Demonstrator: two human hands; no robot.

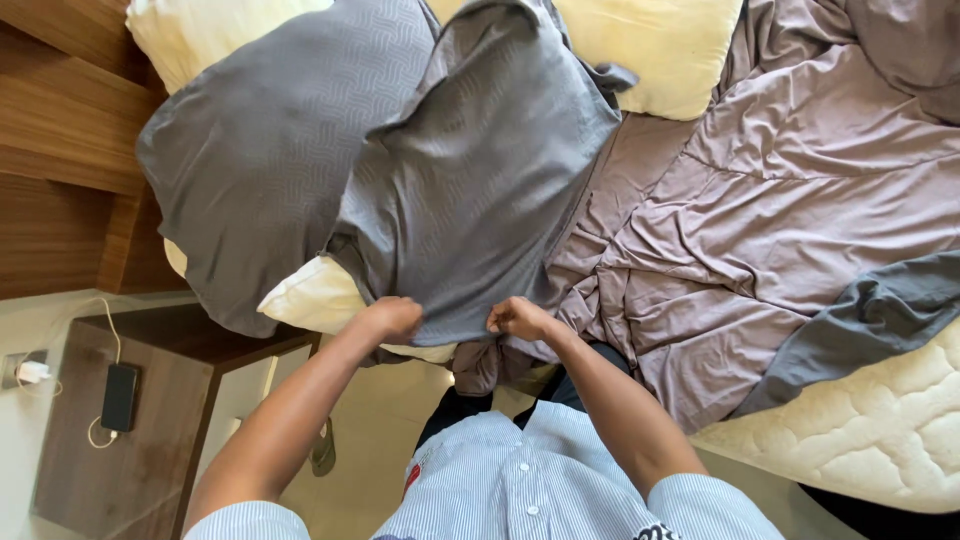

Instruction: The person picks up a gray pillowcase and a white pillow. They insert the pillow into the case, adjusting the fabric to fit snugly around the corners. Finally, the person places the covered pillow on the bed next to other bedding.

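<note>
Phone (119,396) on wooden nightstand (150,440), charging cable attached | left hand (392,318) clenched on open hem of grey pillowcase (480,190) | cream pillow (315,297) half inside it, on bed | right hand (518,318) pinching same hem | mauve sheet (760,220) rumpled | quilted mattress (870,420) corner bare.

Bedroom in a home, bed (800,210) with rumpled mauve sheet, quilted bare mattress (870,430), pillows (250,150), wooden headboard (60,110), nightstand (150,440) with phone (119,397) on charging cable
</note>
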